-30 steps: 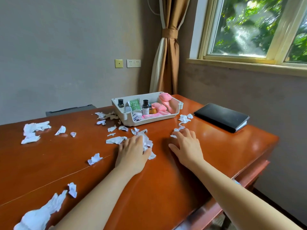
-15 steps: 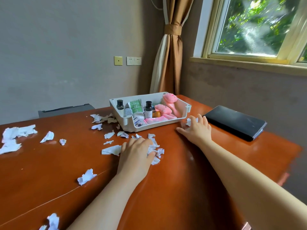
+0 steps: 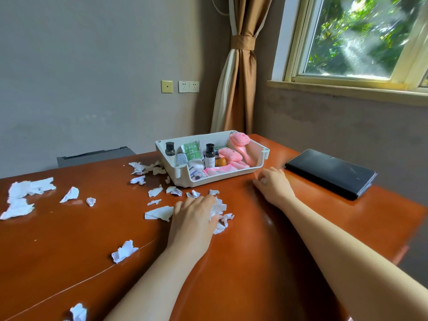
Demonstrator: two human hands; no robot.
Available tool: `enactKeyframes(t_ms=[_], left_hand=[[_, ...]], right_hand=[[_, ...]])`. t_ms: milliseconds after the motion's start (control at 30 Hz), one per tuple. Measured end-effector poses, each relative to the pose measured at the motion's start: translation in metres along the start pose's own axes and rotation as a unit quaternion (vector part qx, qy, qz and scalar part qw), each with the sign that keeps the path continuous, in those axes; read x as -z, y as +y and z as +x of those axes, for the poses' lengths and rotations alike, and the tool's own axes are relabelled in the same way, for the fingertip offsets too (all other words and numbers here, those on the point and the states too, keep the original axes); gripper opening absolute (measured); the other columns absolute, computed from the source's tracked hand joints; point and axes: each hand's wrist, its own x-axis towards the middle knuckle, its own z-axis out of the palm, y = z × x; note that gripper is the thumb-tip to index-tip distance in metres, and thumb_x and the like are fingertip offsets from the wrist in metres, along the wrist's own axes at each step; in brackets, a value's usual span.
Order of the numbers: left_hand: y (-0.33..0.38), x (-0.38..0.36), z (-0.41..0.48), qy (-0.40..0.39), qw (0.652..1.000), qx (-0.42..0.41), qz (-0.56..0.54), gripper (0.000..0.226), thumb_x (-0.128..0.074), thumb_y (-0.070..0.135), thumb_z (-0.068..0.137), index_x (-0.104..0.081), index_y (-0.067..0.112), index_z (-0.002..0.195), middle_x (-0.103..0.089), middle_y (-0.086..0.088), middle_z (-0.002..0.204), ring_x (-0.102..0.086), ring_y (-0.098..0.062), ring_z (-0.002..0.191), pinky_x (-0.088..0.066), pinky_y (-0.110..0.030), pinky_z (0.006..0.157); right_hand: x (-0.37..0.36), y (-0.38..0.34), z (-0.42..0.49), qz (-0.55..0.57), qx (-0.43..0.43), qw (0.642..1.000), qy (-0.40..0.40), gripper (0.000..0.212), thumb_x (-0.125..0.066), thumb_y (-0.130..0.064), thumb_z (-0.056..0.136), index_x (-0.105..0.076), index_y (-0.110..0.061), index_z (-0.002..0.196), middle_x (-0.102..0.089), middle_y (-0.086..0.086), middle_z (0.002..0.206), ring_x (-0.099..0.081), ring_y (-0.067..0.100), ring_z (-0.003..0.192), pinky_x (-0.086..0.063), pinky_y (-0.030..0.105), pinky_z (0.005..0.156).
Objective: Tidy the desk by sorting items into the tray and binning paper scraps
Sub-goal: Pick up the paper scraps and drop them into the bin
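Observation:
A white tray [image 3: 185,180] stands at the back of the brown desk [image 3: 254,262], filled with small dark-capped bottles, a green sachet and pink plush toys. My left hand [image 3: 194,220] lies palm down on a heap of torn white paper scraps [image 3: 220,210], fingers curled round them. My right hand [image 3: 274,186] sits on the desk just off the tray's front right corner. Its fingers are curled in, and a bit of white paper [image 3: 264,181] shows between them. More scraps lie in front of the tray [image 3: 155,192] and beside its left end [image 3: 143,168].
A black notebook [image 3: 331,172] lies at the right, near the desk's edge. Bigger scraps are spread over the left side [image 3: 23,195], one lies mid-desk [image 3: 124,251] and one at the near edge [image 3: 78,312]. A grey chair back [image 3: 92,155] stands behind the desk.
My right hand reached to the scraps by the tray's right corner, then drew back a little with fingers curled; those scraps no longer show. My left hand stayed on its heap.

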Motion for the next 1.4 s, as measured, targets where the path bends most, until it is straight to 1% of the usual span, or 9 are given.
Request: enactKeyframes(t_ms=[200,333,433,567,767,967,1100,1233,1400], left_hand=[[0.002,0.002,0.0,-0.001,1.0,-0.004,-0.007,0.041,-0.044,0.034,0.098,-0.041,0.029,0.138,-0.049,0.007,0.138,-0.041,-0.012,0.127,-0.031,-0.024,0.104],[-0.001,0.002,0.0,0.005,1.0,0.001,-0.003,0.04,-0.043,0.032,0.098,-0.044,0.028,0.138,-0.05,0.007,0.138,-0.041,-0.011,0.127,-0.03,-0.023,0.105],[-0.007,0.004,0.001,0.015,1.0,0.015,-0.01,0.037,-0.042,0.031,0.099,-0.048,0.027,0.135,-0.053,0.006,0.134,-0.045,-0.01,0.123,-0.03,-0.023,0.104],[-0.011,0.004,0.003,0.026,0.998,0.034,-0.038,0.035,-0.045,0.029,0.098,-0.051,0.024,0.132,-0.056,0.004,0.132,-0.049,-0.011,0.121,-0.033,-0.024,0.103],[-0.014,0.004,0.003,0.02,0.994,0.064,-0.089,0.037,-0.049,0.027,0.097,-0.052,0.021,0.133,-0.055,0.0,0.135,-0.052,-0.016,0.123,-0.048,-0.025,0.091],[-0.016,0.003,0.002,0.017,0.997,0.047,-0.058,0.033,-0.049,0.026,0.097,-0.055,0.021,0.129,-0.058,0.0,0.129,-0.052,-0.015,0.118,-0.046,-0.027,0.093],[-0.014,0.005,0.002,0.01,1.0,0.026,-0.013,0.029,-0.047,0.029,0.097,-0.056,0.025,0.124,-0.057,0.003,0.125,-0.05,-0.014,0.115,-0.039,-0.027,0.095],[-0.013,0.014,0.0,0.006,1.0,0.005,0.022,0.03,-0.044,0.034,0.098,-0.055,0.027,0.126,-0.059,0.004,0.125,-0.051,-0.016,0.115,-0.035,-0.027,0.098],[-0.011,0.019,-0.001,-0.002,0.999,-0.013,0.051,0.028,-0.044,0.032,0.099,-0.056,0.025,0.123,-0.06,0.002,0.124,-0.049,-0.019,0.116,-0.034,-0.027,0.097]], right_hand=[[0.004,-0.027,-0.041,0.074,0.083,0.993,-0.036,0.027,-0.061,-0.027,0.088,-0.047,-0.022,0.066,-0.047,-0.001,0.088,-0.05,0.019,0.083,-0.033,0.023,0.068],[0.01,-0.052,-0.056,0.192,0.108,0.974,-0.052,0.027,-0.046,-0.031,0.096,-0.064,-0.012,0.101,-0.053,-0.003,0.099,-0.048,0.01,0.092,-0.036,0.016,0.071],[0.016,-0.051,-0.054,0.154,0.107,0.982,-0.025,0.031,-0.04,-0.03,0.098,-0.062,-0.013,0.112,-0.055,0.004,0.118,-0.048,0.018,0.108,-0.038,0.027,0.089],[0.021,-0.045,-0.061,0.081,0.074,0.986,-0.128,0.046,-0.041,-0.05,0.093,-0.045,-0.029,0.134,-0.04,0.002,0.143,-0.032,0.023,0.132,-0.031,0.04,0.107],[0.014,-0.059,-0.077,0.051,0.153,0.959,-0.233,0.078,-0.057,-0.058,0.081,-0.022,-0.033,0.147,-0.019,-0.003,0.157,-0.012,0.019,0.146,-0.015,0.041,0.118],[0.004,-0.06,-0.079,0.07,0.186,0.97,-0.142,0.047,-0.059,-0.039,0.088,-0.049,-0.026,0.132,-0.05,-0.001,0.134,-0.041,0.02,0.124,-0.037,0.033,0.102],[0.002,-0.059,-0.08,0.11,0.19,0.971,-0.098,0.022,-0.064,-0.025,0.087,-0.065,-0.016,0.107,-0.053,0.001,0.116,-0.051,0.018,0.101,-0.044,0.026,0.087],[0.0,-0.056,-0.078,0.138,0.185,0.97,-0.07,0.008,-0.065,-0.016,0.085,-0.067,-0.011,0.091,-0.055,0.001,0.111,-0.055,0.016,0.093,-0.043,0.02,0.08],[0.002,-0.06,-0.08,0.107,0.2,0.972,-0.063,0.006,-0.062,-0.017,0.088,-0.064,-0.012,0.09,-0.055,-0.003,0.093,-0.052,0.015,0.085,-0.043,0.024,0.074]])
